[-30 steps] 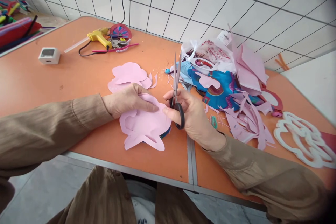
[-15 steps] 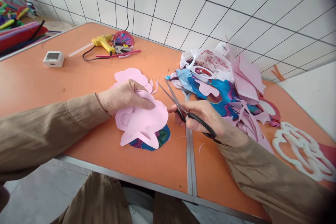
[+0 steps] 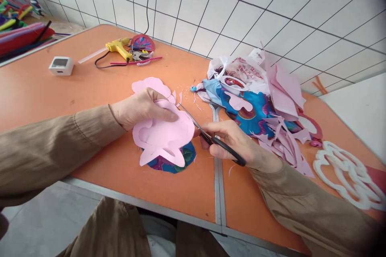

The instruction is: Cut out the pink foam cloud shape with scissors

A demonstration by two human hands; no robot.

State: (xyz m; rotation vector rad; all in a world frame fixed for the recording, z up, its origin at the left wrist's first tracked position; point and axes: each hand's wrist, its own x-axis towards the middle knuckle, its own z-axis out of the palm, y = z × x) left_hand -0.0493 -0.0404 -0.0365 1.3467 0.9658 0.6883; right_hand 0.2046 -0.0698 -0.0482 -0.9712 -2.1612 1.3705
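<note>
My left hand (image 3: pixel 144 108) pinches a pink scalloped sheet (image 3: pixel 159 132), thumb on top, holding it above the table. It looks like felt or foam; I cannot tell which. Black-handled scissors (image 3: pixel 208 135) are in my right hand (image 3: pixel 232 140), their blades nearly closed along the sheet's upper right edge. Beneath the held sheet lies a blue patterned round piece (image 3: pixel 188 156), partly covered. Another pink cloud-shaped piece (image 3: pixel 152 85) rests behind my left hand, with small pink offcuts (image 3: pixel 180 97) beside it.
A yellow glue gun (image 3: pixel 119 49) and a white box-shaped device (image 3: pixel 61 66) stand at the back left. To the right are a heap of blue patterned material (image 3: pixel 250 112), pink scraps (image 3: pixel 285 144) and white cut-out outlines (image 3: pixel 340 172). A metal seam (image 3: pixel 220 192) crosses the orange table.
The scissors have moved slightly left to the pink sheet's edge, and their blades have gone from apart to nearly closed. My left hand has barely shifted.
</note>
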